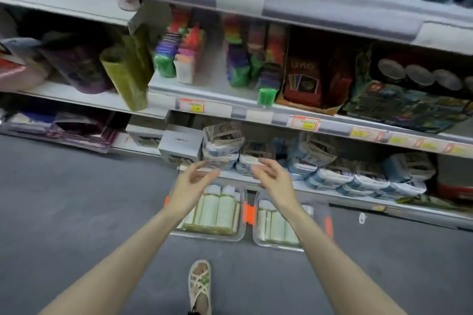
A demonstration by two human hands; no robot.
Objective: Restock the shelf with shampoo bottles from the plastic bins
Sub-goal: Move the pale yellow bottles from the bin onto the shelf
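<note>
Two clear plastic bins stand on the grey floor in front of the shelving, a left bin (240, 235) and a right bin (258, 240), both with orange clips. Each holds several pale green shampoo bottles (217, 210) lying side by side; more bottles (277, 227) fill the right bin. My left hand (190, 186) hovers above the left bin with relaxed, slightly curved fingers and holds nothing. Above the right bin, my right hand (275, 181) is also spread loosely with nothing in it. Both hands are level with the bottom shelf's front edge (320, 193).
The bottom shelf carries a white box (180, 146) and stacks of blue-white packs (358, 179). Above it a shelf holds coloured blocks, card boxes (303, 79) and green rolls (128, 71). My sandalled foot (200, 286) stands on the floor behind the bins.
</note>
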